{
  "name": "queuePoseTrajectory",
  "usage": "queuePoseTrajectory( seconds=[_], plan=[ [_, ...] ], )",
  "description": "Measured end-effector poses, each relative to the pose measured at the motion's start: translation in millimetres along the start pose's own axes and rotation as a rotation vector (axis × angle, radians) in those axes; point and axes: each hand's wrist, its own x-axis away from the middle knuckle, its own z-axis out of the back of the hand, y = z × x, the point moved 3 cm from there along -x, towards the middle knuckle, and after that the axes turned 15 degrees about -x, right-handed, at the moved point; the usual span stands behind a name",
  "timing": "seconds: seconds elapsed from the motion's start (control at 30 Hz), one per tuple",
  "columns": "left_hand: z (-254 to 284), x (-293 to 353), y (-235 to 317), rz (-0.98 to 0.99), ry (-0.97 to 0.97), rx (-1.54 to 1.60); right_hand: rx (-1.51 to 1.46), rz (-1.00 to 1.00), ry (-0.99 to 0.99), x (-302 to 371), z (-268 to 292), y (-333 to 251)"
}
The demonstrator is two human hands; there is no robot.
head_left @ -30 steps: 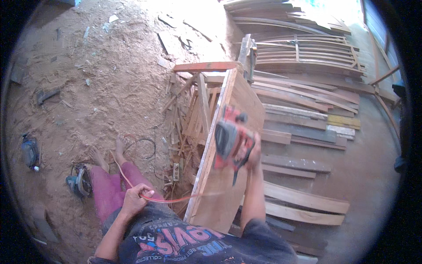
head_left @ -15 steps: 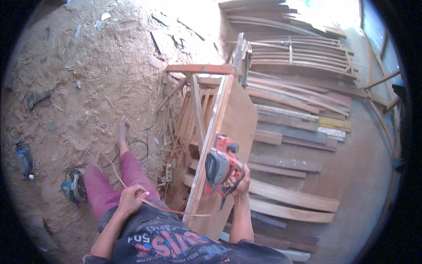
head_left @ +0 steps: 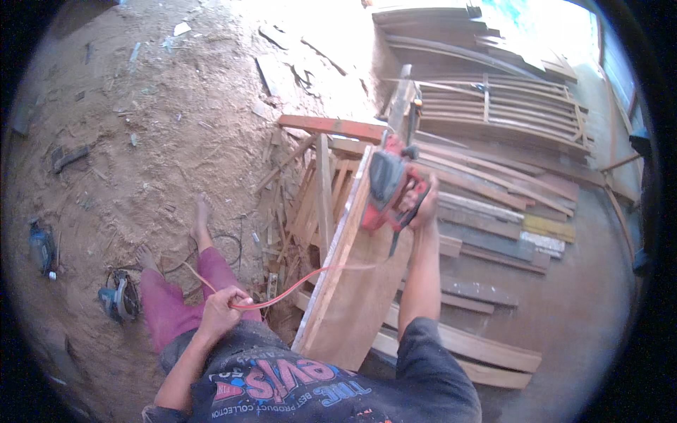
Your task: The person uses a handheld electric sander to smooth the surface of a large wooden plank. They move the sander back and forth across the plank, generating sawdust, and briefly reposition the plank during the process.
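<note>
My right hand (head_left: 417, 204) grips the rear handle of a red, grey and black electric hand planer (head_left: 388, 180). The planer rests toward the far end of a long wooden board (head_left: 367, 292), set on a workbench beside my right leg. My left hand (head_left: 224, 310) is closed around an orange-red power cord (head_left: 282, 295) in front of my waist. From there the cord sags across the near part of the board toward the planer, its end blurred. The planer's underside is hidden.
A red-orange crossbar (head_left: 331, 127) borders the board's far end. Stacked planks (head_left: 486, 218) and slatted frames (head_left: 508, 106) lie to the right. A circular saw (head_left: 118, 296) and another blue power tool (head_left: 42, 247) sit on the shaving-covered ground at left, near my bare feet.
My right hand has pushed the planer forward along the board, away from me. My left hand still holds the cord and has shifted slightly right; the cord now runs up more steeply.
</note>
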Motion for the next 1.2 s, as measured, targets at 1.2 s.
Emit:
queuePoseTrajectory(
  seconds=[1.2],
  plan=[
    [13.7, -7.3, -25.0, 0.125, -0.126, -0.233, -0.015, -0.001, 0.372, 235.7, 74.2, 131.6]
  ],
)
